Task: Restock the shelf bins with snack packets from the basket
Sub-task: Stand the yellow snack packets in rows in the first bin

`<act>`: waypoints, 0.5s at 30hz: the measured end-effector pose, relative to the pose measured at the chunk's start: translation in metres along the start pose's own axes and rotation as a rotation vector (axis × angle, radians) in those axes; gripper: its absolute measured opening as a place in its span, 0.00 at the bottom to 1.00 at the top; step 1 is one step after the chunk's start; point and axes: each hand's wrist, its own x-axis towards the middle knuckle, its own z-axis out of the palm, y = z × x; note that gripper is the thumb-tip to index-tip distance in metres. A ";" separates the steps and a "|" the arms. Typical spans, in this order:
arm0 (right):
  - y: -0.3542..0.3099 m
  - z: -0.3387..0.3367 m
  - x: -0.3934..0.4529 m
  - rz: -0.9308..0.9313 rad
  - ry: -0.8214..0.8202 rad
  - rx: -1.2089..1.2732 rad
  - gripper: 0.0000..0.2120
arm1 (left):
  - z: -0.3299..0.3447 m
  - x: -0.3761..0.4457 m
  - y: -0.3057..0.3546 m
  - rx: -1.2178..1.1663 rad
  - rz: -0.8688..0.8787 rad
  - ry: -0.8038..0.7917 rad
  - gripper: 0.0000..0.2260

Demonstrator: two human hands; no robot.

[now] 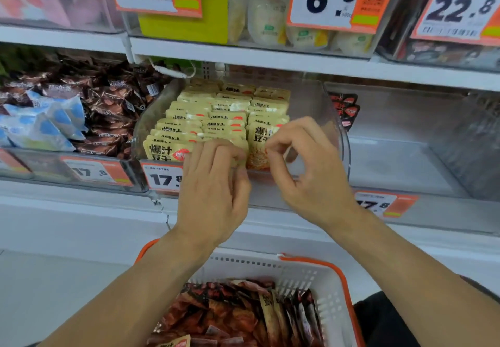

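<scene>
A clear plastic shelf bin (334, 119) in the middle shelf holds several rows of pale yellow snack packets (216, 114) standing upright. My left hand (213, 184) has its fingers curled over the front packets of the middle row. My right hand (308, 168) pinches the top edge of the front packet (258, 141) in the right row with thumb and forefinger. Below, a white basket (332, 300) with an orange rim holds several dark red snack packets (232, 317) and one yellow packet (173, 342) at its near edge.
Left of the bin lies a bin of brown packets (108, 108) and blue-white ones (40, 125). The bin to the right (405, 143) is almost bare, with black-red packets (347, 108) at its back. Price tags hang along the shelf edges.
</scene>
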 end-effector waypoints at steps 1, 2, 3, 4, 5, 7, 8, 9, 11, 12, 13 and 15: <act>-0.002 -0.002 -0.012 0.028 -0.053 0.032 0.05 | 0.001 -0.003 0.002 -0.050 -0.015 -0.022 0.05; 0.000 -0.001 -0.026 0.072 -0.136 0.045 0.05 | 0.004 -0.007 0.004 -0.092 -0.059 -0.072 0.05; 0.005 0.000 -0.040 0.121 -0.261 0.031 0.05 | 0.008 -0.013 0.007 -0.114 -0.118 -0.145 0.05; 0.013 0.002 -0.055 0.178 -0.433 -0.025 0.04 | 0.012 -0.020 0.009 -0.102 -0.174 -0.243 0.05; 0.023 0.003 -0.071 0.232 -0.639 -0.115 0.05 | 0.018 -0.026 0.011 -0.057 -0.216 -0.366 0.04; 0.043 0.005 -0.112 0.342 -1.029 -0.288 0.11 | 0.032 -0.039 0.016 0.080 -0.261 -0.670 0.05; 0.051 0.006 -0.133 0.412 -1.173 -0.334 0.13 | 0.039 -0.046 0.018 0.132 -0.262 -0.831 0.06; 0.059 0.007 -0.155 0.475 -1.270 -0.352 0.14 | 0.049 -0.057 0.019 0.154 -0.262 -0.975 0.08; 0.071 0.013 -0.195 0.579 -1.360 -0.363 0.16 | 0.070 -0.084 0.020 0.123 -0.284 -1.173 0.10; 0.075 0.016 -0.211 0.619 -1.388 -0.362 0.17 | 0.081 -0.102 0.019 0.080 -0.317 -1.231 0.10; 0.078 0.019 -0.225 0.647 -1.402 -0.352 0.19 | 0.090 -0.120 0.018 0.041 -0.358 -1.274 0.09; 0.082 0.023 -0.249 0.676 -1.394 -0.326 0.22 | 0.107 -0.156 0.014 -0.015 -0.431 -1.337 0.07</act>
